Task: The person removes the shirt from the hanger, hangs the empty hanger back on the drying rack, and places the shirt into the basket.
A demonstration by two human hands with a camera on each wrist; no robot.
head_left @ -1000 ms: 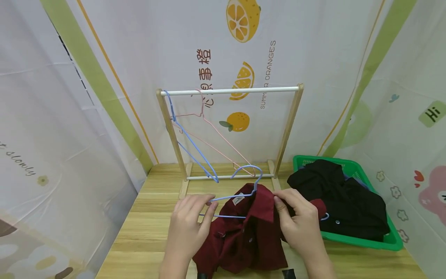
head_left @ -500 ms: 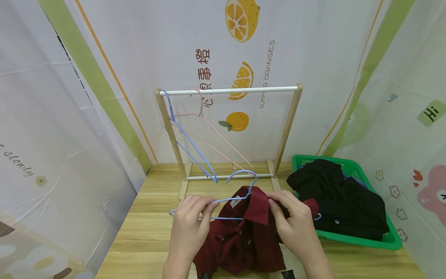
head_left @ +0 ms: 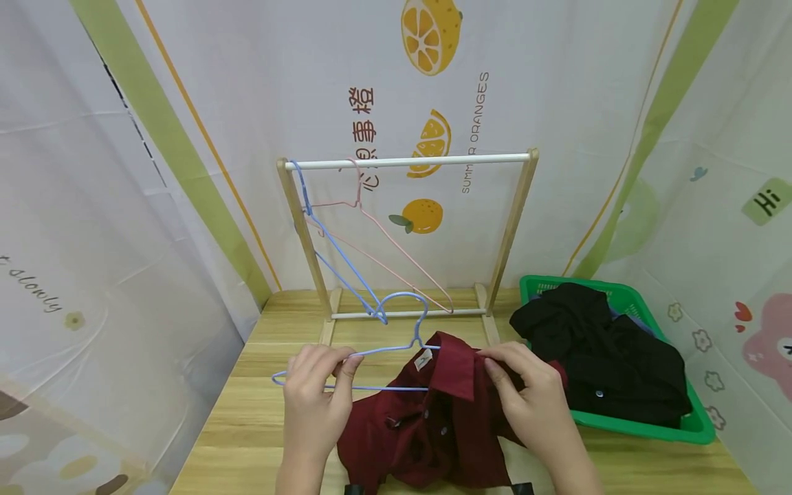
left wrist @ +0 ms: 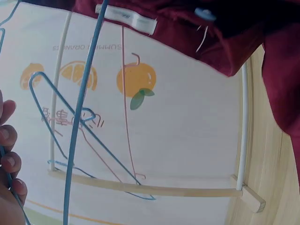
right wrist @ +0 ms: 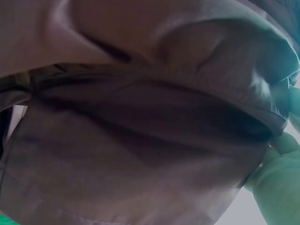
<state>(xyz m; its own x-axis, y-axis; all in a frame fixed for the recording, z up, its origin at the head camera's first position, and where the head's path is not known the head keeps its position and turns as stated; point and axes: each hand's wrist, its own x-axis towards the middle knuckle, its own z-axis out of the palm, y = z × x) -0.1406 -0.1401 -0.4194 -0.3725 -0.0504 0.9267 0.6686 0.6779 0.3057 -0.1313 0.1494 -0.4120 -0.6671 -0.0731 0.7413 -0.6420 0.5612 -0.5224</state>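
Note:
A dark red collared shirt [head_left: 454,375] with a white label [head_left: 423,359] lies above the table, partly around a blue clothes hanger [head_left: 390,389]. Thumb and fingers of my left hand [head_left: 315,392] pinch the hanger's upper left arm, whose left end sticks out past the hand. In the left wrist view, the fingers of the left hand [left wrist: 10,173] curl round the blue wire. My right hand [head_left: 526,385] pinches the shirt at the shoulder beside the collar. Inside the shirt, the hanger's right side is hidden. Shirt cloth [right wrist: 140,178] fills most of the right wrist view.
Behind the hands stands a small rack [head_left: 408,162] with wooden posts. A blue hanger [head_left: 346,261] and a pink hanger [head_left: 402,249] hang at its left. At the right, a green basket [head_left: 643,430] holds black clothes [head_left: 606,357]. The wooden table [head_left: 241,412] lies below.
My left hand has moved left with the hanger, whose hook now stands further left of the collar. The hanger's right end, earlier seen beyond my right hand, has disappeared into the shirt.

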